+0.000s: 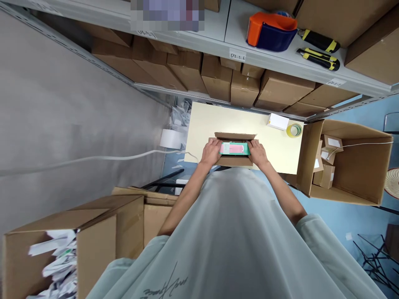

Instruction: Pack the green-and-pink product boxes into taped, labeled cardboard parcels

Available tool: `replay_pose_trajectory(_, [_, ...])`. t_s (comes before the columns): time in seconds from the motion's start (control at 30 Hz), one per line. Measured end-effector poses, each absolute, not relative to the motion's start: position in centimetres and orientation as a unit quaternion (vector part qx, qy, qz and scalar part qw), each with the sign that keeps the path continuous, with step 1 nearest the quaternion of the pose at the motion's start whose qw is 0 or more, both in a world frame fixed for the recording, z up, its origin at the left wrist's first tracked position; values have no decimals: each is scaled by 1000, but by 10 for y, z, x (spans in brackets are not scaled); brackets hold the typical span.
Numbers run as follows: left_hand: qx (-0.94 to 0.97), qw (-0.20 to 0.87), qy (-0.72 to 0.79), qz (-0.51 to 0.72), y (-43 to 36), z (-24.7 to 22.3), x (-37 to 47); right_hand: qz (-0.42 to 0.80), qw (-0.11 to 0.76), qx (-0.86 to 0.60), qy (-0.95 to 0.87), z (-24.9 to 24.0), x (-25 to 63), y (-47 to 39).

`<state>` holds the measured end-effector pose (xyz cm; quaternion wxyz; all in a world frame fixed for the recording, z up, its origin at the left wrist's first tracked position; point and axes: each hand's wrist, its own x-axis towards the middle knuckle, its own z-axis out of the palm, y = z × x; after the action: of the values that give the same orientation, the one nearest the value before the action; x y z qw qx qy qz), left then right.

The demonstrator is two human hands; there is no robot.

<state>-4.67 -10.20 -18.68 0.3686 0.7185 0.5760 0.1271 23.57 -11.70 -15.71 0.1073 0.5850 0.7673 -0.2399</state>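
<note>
On the cream tabletop [199, 124] before me lies a small cardboard box [235, 161], its long flaps folded outward. Inside it is a flat pink and green package [235, 148] with a pale label strip. My left hand [211, 151] is closed on the box's left end, fingertips beside the package. At the opposite end, my right hand [257, 153] grips the box in the same way. The fingertips dip partly out of sight at both ends, so whether they also touch the package cannot be made out.
Tape roll [294, 130] and white box [278, 121] lie at the table's back right. A large carton [361, 166] holding small parcels stands right; a carton of paper scraps [96, 241] stands lower left. Overhead, a shelf [215, 41] carries utility knives [321, 59] and an orange-blue tape dispenser [271, 31].
</note>
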Motion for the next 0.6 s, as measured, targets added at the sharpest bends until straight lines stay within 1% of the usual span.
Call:
replay_pose_trajectory(0.13, [721, 353, 590, 87, -100, -190, -40, -243, 123, 593, 758, -163, 230, -116])
replay_pose_trajectory(0.2, [730, 353, 576, 100, -102, -189, -44, -255, 105, 591, 758, -163, 235, -118])
replay_pose_trajectory(0.3, [713, 365, 572, 179, -109, -183, -56, -276, 16, 589, 759, -162, 252, -125])
replay_pose_trajectory(0.4, [655, 335, 638, 226, -119, -178, -68, -278, -97, 648, 703, -166, 273, -137])
replay_pose_trajectory(0.47, [601, 307, 708, 210, -124, -180, -74, -298, -148, 716, 614, -172, 285, -144])
replay_pose_trajectory(0.5, [569, 306, 739, 192, -126, -182, -75, -328, -166, 742, 561, -176, 290, -147])
replay_pose_trajectory(0.6, [485, 357, 785, 148, -131, -189, -76, -436, -211, 758, 438, -185, 296, -154])
